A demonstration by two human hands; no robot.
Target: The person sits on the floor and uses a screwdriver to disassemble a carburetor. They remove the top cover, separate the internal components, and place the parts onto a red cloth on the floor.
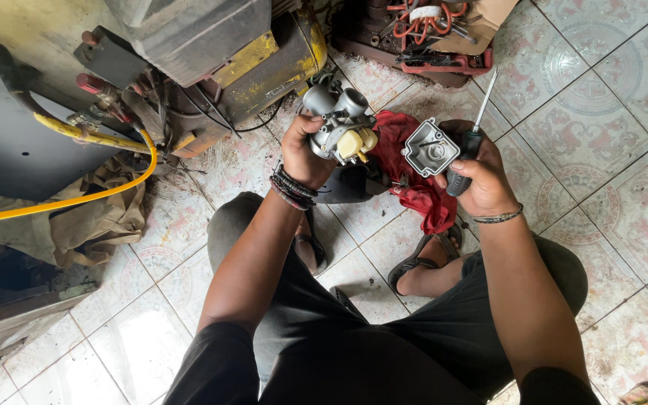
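Two bare hands work above a tiled floor (609, 127), seen from the person's own head as they squat. One carburettor (337, 124) sits in the left hand (303, 154); its fingers are closed around the grey metal body, holding it up with its underside turned toward the camera, so that one pale yellow float (355, 142) shows. Two round openings show at the carburettor's far end.

In the right hand (481, 180) are two things at once. One screwdriver (468, 146), with a dark handle and a thin shaft pointing up and away, is gripped in the closed fingers. One grey metal bowl cover (430, 148), roughly square with its hollow side facing the camera, is pinched by the same hand, just beside the screwdriver handle. Cover and carburettor are near each other but apart.

One red rag (414, 169) lies on the floor beneath both hands, between the two sandalled feet (425, 262). Several dark bracelets ring the left wrist and one thin band rings the right.

One yellow hose (84, 196) curves across the left side from one large machine (211, 60) with yellow and grey panels. One brown cloth (91, 214) lies crumpled under the hose. One red tray (433, 37) of tools, with orange-handled ones among them, stands on the floor at the top.
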